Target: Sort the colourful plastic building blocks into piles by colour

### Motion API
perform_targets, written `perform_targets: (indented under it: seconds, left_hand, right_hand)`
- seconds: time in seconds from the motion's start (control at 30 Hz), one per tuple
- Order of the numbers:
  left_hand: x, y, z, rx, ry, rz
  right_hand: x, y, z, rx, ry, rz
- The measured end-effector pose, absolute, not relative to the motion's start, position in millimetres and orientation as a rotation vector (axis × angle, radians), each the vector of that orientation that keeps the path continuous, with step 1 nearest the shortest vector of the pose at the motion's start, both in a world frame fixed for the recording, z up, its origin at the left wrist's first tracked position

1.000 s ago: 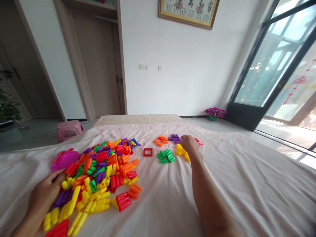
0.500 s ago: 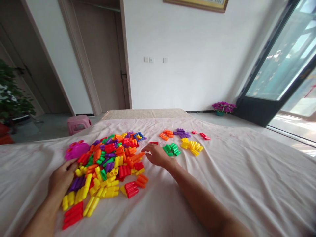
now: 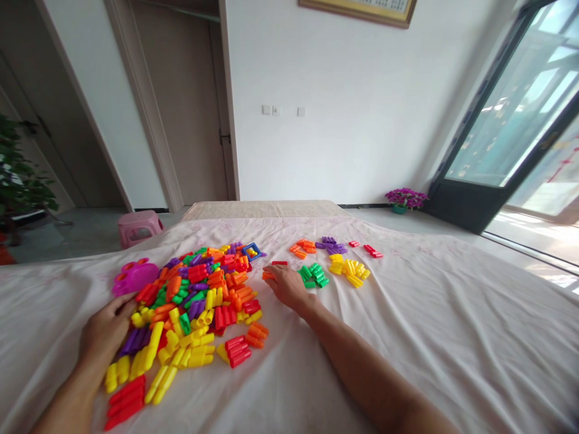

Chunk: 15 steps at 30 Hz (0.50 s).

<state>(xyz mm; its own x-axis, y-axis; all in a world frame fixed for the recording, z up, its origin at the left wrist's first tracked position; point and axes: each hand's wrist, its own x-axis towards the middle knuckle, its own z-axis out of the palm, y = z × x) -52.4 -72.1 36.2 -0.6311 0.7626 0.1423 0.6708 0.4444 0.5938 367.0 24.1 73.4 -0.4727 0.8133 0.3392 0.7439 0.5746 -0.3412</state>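
Observation:
A large mixed pile of red, orange, yellow, green and purple plastic pieces (image 3: pixel 198 307) lies on the cloth. My left hand (image 3: pixel 111 328) rests against the pile's left edge, beside the magenta piece (image 3: pixel 138 276); what its fingers hold, if anything, is hidden. Just right of the pile, my right hand (image 3: pixel 286 284) has its fingers closed on an orange piece (image 3: pixel 269 275). A red piece (image 3: pixel 279 263) lies right behind it. Near that hand are small groups of green pieces (image 3: pixel 314 275), orange pieces (image 3: pixel 303 247), purple pieces (image 3: pixel 332 245) and yellow pieces (image 3: pixel 350 269).
Two small red groups (image 3: pixel 373 251) lie at the far right of the sorted pieces. The wrinkled pale cloth (image 3: pixel 429 313) covers the surface. Beyond its edge stand a pink stool (image 3: pixel 140 228) at left and a potted purple flower (image 3: pixel 404 199) at right.
My right hand has come away from the pile's edge with an orange piece at its fingertips. My left hand stays by the pile; the view has shifted slightly.

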Motion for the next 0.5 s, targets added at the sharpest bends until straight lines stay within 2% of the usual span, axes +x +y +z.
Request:
perform_targets:
  seconds: [0.33, 0.5]
  left_hand:
    - [-50, -72, 40, 1.206, 2.560, 0.917]
    - [-52, -71, 38, 1.228, 2.570, 0.913]
  right_hand:
    - [422, 71, 90, -1.576, -1.772, 0.173]
    - [410, 63, 77, -1.337, -1.807, 0.249]
